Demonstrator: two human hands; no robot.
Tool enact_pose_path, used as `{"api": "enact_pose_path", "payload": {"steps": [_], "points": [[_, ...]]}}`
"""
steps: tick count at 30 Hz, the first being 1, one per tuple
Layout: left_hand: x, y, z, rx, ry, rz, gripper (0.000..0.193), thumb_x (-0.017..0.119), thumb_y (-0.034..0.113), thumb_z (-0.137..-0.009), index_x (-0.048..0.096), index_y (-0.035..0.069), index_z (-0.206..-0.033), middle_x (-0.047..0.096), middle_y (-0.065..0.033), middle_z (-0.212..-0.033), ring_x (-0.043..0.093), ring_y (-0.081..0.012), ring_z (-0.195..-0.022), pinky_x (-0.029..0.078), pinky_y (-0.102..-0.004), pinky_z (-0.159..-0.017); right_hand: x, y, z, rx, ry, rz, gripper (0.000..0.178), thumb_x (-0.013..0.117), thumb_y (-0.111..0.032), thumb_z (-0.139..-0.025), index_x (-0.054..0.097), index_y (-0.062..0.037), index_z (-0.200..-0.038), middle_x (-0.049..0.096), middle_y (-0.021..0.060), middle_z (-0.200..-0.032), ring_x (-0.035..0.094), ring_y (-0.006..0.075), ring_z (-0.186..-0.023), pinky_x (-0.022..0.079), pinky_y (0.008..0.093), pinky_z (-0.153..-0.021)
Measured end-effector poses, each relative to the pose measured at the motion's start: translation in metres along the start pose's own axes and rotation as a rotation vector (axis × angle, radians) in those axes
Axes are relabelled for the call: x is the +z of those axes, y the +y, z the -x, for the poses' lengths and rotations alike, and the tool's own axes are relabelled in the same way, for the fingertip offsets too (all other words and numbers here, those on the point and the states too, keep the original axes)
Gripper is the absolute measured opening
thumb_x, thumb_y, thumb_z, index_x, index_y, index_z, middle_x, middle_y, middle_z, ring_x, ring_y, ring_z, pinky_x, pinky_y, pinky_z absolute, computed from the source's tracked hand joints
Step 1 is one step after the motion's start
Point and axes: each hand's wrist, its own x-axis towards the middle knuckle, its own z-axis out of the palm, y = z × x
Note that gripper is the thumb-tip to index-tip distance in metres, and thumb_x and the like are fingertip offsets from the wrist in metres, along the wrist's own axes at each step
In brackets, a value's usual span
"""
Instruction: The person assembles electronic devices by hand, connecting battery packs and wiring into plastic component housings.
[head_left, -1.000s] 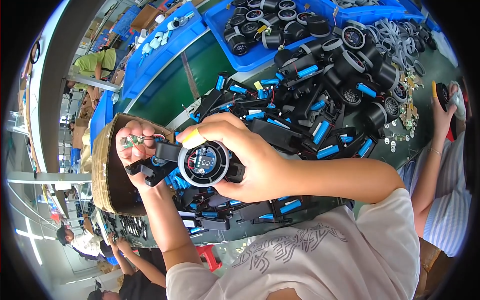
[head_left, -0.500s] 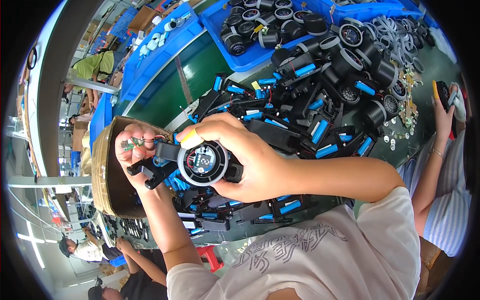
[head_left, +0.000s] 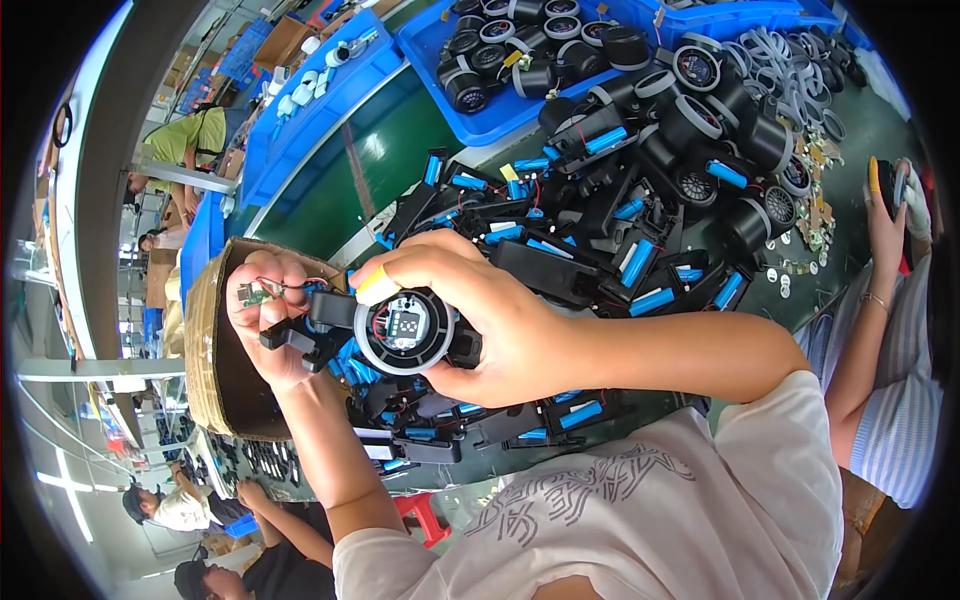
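My right hand (head_left: 515, 335) grips a round black housing (head_left: 398, 364) with a grey ring around its open end, facing up. A small circuit board (head_left: 405, 327) with a dark square and thin wires sits inside the ring. One finger of that hand wears a yellow cover (head_left: 377, 288) and presses near the rim. Beside it, my left hand (head_left: 252, 322) is closed around a black plastic handle piece (head_left: 330, 308) joined to the housing. A small green circuit board (head_left: 258, 292) on thin wires lies against the left fingers. The left palm is partly hidden by the black parts.
Black handle halves with blue battery cells (head_left: 637, 263) are heaped beyond my hands. A blue tray (head_left: 440, 95) holds round black housings; grey rings (head_left: 775, 75) lie at the far right. A cardboard box (head_left: 210, 340) stands at my left. A co-worker's hand (head_left: 885, 225) is at the right.
The black handle piece has tilted slightly and its clip end has shifted a little right. My left fingers have shifted slightly around the green board. Both hands keep their hold.
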Motion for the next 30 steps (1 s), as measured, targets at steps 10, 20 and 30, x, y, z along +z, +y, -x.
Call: {"api": "enact_pose_path", "payload": {"steps": [10,20,30], "points": [[-0.005,0.000,-0.004,0.018,-0.094,0.009,0.033,0.066,0.011,-0.078,0.052,0.003,-0.107,0.047,-0.0084,-0.090,0.049,-0.0171,-0.079,0.045,-0.0223,-0.063,0.000,0.002,0.001,-0.047,0.022,0.032,0.070,0.064,0.006,-0.056,0.038,-0.0054,-0.119,0.051,0.0137,-0.116,0.046,0.0314,-0.105,0.035,0.0424,-0.091],[-0.008,-0.002,-0.005,-0.060,-0.110,0.000,0.043,0.064,0.013,-0.079,0.042,0.001,-0.114,0.043,-0.0085,-0.102,0.045,-0.0175,-0.093,0.047,-0.0277,-0.075,-0.002,0.004,0.002,-0.013,0.011,0.003,0.068,0.065,0.005,-0.057,0.040,-0.0055,-0.119,0.051,0.0130,-0.116,0.046,0.0314,-0.107,0.034,0.0422,-0.093],[-0.074,-0.049,-0.114,-0.281,0.131,-0.505,0.031,0.057,0.003,-0.083,0.052,-0.006,-0.112,0.058,-0.0116,-0.104,0.056,-0.0167,-0.095,0.042,-0.0266,-0.088,-0.124,0.002,0.008,0.395,-0.184,0.857,0.030,0.067,-0.010,-0.071,0.058,-0.0057,-0.099,0.059,0.0126,-0.096,0.055,0.0310,-0.090,0.045,0.0383,-0.079]]}}
